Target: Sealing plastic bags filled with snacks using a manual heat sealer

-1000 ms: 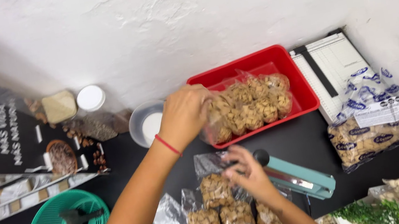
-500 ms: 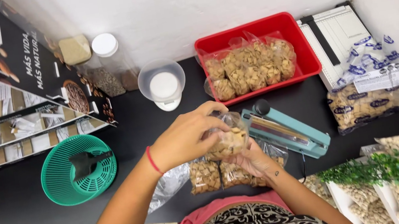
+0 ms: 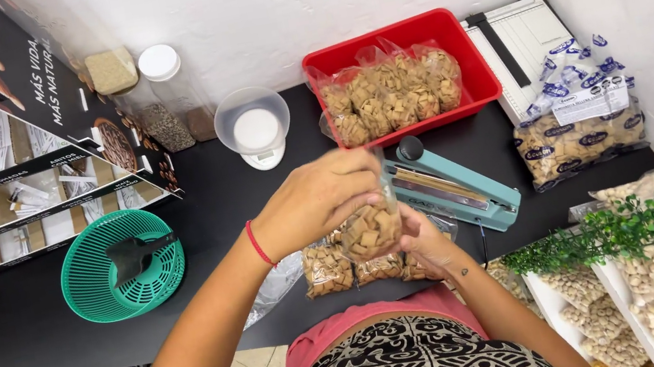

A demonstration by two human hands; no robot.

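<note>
My left hand (image 3: 321, 200) grips the top of a small clear bag of square cereal pieces (image 3: 369, 228), held above the front of the black table (image 3: 35, 306). My right hand (image 3: 424, 238) supports the same bag from below and is largely hidden behind it. A red band circles my left wrist. Several filled bags (image 3: 342, 269) lie on the table just under my hands. A teal heat sealer (image 3: 453, 188) sits right beside the bag, on its right. A red tray (image 3: 480, 74) with several filled bags stands at the back.
A green basket with a black scoop (image 3: 122, 264) sits at the left. A small white scale with a clear bowl (image 3: 255, 129) and jars stand by the wall. A paper cutter (image 3: 522, 42) and a large bulk cereal bag (image 3: 583, 134) lie at right; shelves with bags are below right.
My left hand came back from the red tray to the table's front. Both hands now hold one bag near the sealer. The camera view shifted toward me.
</note>
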